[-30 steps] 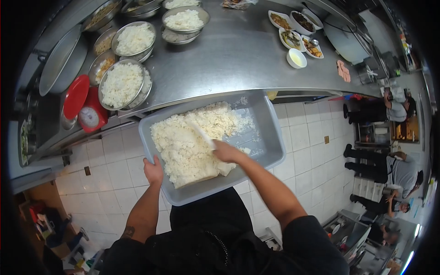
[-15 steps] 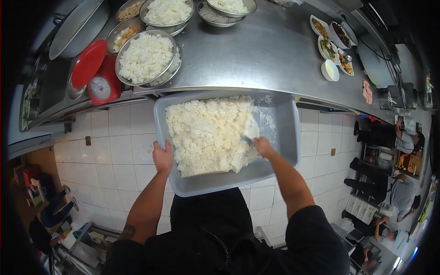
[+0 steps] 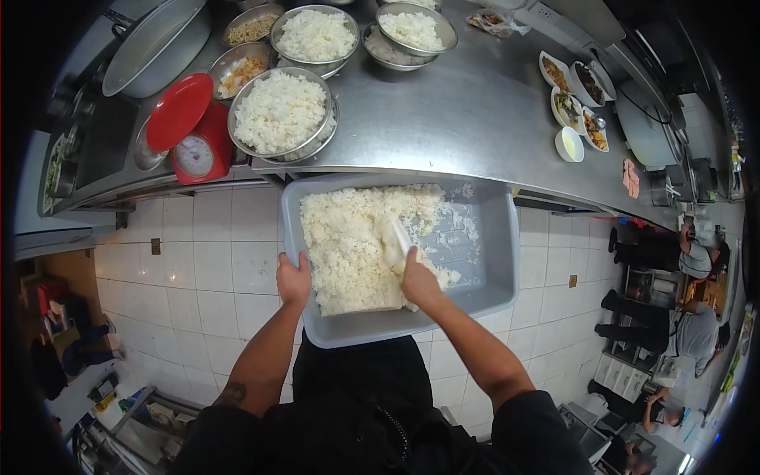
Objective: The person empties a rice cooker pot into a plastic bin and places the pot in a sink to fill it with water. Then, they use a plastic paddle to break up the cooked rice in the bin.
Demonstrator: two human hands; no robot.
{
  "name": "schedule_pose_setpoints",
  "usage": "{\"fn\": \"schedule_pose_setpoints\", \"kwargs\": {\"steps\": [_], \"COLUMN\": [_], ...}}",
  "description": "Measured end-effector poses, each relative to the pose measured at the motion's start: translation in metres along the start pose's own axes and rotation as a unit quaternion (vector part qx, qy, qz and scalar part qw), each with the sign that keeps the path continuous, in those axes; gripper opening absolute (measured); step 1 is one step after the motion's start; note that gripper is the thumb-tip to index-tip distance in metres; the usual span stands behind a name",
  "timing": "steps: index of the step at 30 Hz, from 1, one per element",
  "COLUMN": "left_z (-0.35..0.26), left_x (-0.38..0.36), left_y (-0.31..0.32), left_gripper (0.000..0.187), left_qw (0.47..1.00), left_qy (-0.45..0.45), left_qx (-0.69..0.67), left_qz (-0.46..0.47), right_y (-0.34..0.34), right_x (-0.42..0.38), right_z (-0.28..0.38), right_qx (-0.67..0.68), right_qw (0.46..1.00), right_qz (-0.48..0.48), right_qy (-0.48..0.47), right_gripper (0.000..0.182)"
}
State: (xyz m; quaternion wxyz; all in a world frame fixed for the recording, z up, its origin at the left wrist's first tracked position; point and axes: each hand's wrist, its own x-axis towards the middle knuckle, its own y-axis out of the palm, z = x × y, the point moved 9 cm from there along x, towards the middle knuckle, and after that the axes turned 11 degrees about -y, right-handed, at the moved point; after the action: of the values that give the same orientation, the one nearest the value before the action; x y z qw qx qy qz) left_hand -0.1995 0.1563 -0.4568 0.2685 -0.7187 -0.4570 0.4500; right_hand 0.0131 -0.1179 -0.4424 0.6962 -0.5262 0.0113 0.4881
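Observation:
A grey plastic tub point(image 3: 495, 257) stands in front of me, its far rim at the steel counter and its near rim by my body. A thick block of cooked white rice point(image 3: 340, 237) fills its left and middle; scattered grains cling to the bare right floor. My left hand point(image 3: 294, 279) grips the tub's left rim, thumb up, its other fingers partly hidden. In my right hand point(image 3: 419, 281), closed round the handle, is a white rice paddle point(image 3: 400, 234). Its blade lies against the rice near the middle of the tub and is partly hidden.
On the steel counter point(image 3: 427, 111) stand several metal bowls of rice point(image 3: 281, 115), a red kitchen scale point(image 3: 198, 154) and a large metal basin point(image 3: 154, 55). Small dishes of food point(image 3: 566, 107) and a white bowl point(image 3: 569, 145) sit at the right. Several people point(image 3: 697, 332) are farther right.
My right hand has moved the paddle leftward from the rice's right edge to its middle. My left hand still grips the rim. The whole view has shifted slightly.

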Motion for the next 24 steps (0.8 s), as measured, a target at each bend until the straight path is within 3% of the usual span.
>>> {"fn": "schedule_pose_setpoints", "kwargs": {"steps": [1,4,8,10,14,21,24], "left_z": [0.000,0.002,0.002,-0.001,0.002,0.000,0.004], "left_x": [0.001,0.001,0.001,0.004,-0.001,-0.001,0.004], "left_y": [0.001,0.002,-0.001,-0.004,-0.005,-0.004,0.001], "left_gripper": [0.047,0.048,0.048,0.048,0.047,0.049,0.049], "left_qw": [1.000,1.000,1.000,1.000,0.999,0.998,0.998], "left_qy": [-0.001,0.009,0.002,0.006,0.003,-0.015,-0.004], "left_qx": [-0.003,-0.014,-0.008,-0.016,-0.018,-0.005,-0.022], "left_qz": [0.000,0.001,0.009,0.016,0.037,0.056,0.054], "right_y": [-0.004,0.006,0.056,0.077,0.067,0.070,0.078], "right_x": [-0.008,-0.019,0.000,0.026,0.040,-0.069,-0.036], "right_z": [0.023,0.076,0.115,0.133,0.125,0.114,0.111], "right_qx": [-0.022,-0.038,-0.057,-0.072,-0.074,-0.145,-0.113], "right_qw": [1.000,0.995,0.990,0.992,0.993,0.979,0.985], "right_qz": [0.022,0.077,0.120,0.096,0.073,0.133,0.113], "right_qy": [-0.001,-0.045,-0.037,-0.031,-0.050,-0.049,-0.060], "right_gripper": [0.077,0.086,0.084,0.084,0.081,0.074,0.072]}}
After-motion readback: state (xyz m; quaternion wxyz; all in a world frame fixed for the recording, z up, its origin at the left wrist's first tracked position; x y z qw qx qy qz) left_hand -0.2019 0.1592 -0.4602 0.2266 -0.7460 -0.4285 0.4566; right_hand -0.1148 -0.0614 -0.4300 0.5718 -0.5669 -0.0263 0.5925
